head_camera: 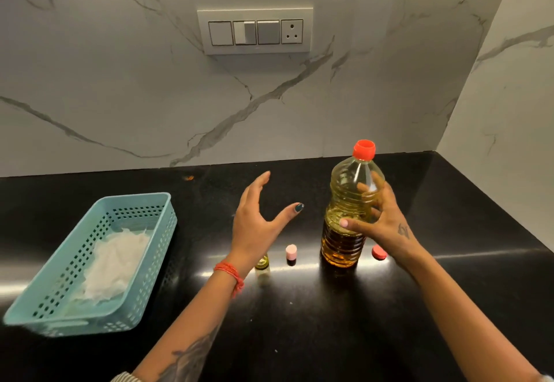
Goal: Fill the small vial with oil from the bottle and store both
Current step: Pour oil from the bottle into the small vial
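- On the black counter (pixel 299 321), head view: the oil bottle (pixel 347 216) stands upright with its long axis vertical, and the right hand (pixel 380 219) is wrapped around its middle.
- Left hand (pixel 257 216) hovers spread wide, holding nothing, to the bottle's left.
- Small vial (pixel 262 262) stands just under the left wrist, nearer that hand; the basket (pixel 144 201) sits far left.

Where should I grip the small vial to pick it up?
Probably pinch the vial across its glass body, just below the neck, coming from above and slightly from the right. It stands upright on the counter, and the left hand and wrist cover its left and top, while the pink cap stands apart on its right.
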`<state>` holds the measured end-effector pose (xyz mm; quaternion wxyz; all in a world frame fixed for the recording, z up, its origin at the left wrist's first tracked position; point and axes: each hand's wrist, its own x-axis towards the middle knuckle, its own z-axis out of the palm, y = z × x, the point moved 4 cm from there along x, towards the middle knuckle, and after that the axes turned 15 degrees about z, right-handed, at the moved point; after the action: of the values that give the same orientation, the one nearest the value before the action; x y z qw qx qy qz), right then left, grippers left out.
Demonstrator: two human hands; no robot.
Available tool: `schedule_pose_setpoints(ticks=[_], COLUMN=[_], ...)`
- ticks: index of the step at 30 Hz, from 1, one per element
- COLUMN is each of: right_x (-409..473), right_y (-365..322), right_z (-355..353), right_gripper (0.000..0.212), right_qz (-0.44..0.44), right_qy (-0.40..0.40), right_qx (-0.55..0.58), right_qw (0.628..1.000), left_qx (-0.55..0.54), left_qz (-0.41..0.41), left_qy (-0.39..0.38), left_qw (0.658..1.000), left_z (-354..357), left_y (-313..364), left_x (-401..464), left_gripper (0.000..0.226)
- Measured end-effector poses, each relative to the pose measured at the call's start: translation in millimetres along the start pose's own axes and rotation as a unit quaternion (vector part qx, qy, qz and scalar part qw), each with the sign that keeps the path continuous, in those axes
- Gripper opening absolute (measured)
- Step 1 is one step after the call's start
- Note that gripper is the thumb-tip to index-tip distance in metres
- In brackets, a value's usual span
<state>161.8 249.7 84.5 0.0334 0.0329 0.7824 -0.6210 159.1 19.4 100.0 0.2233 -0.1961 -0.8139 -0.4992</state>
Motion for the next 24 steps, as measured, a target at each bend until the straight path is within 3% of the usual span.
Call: schedule_pose_setpoints(ticks=[5,10,16,21,24], right_x=[8.5,19.0,21.2,20.9,20.5], right_y=[0.1,8.7,11.2,-1.2,-24.3], right_z=[11.8,16.9,15.9,20.2,22.7], right_gripper=[0.108,0.109,0.102,0.089,0.082], right_qz=[-0.033,-0.01,-0.005,-0.031,-0.092], right_qy=[0.065,0.094,0.127,0.115,0.103], right_qx=[0.001,0.017,0.022,0.001,-0.047], right_qw=[0.997,0.995,0.992,0.993,0.989], left_qx=[0.032,0.032,0.015,0.0,-0.003], left_qz=[-0.104,-0.161,-0.17,-0.16,-0.127], left_qy=[-0.04,-0.083,-0.07,-0.062,-0.04], left_qw=[0.993,0.983,0.983,0.985,0.991], left_z=[-9.7,4.0,12.1,4.3,-12.0], left_y=[-53.4,-87.3,-99.9,-95.4,-77.4], left_x=[-44.3,-69.5,-73.5,-65.3,-46.9], left_gripper=[0.086,0.067,0.03,0.032,0.035])
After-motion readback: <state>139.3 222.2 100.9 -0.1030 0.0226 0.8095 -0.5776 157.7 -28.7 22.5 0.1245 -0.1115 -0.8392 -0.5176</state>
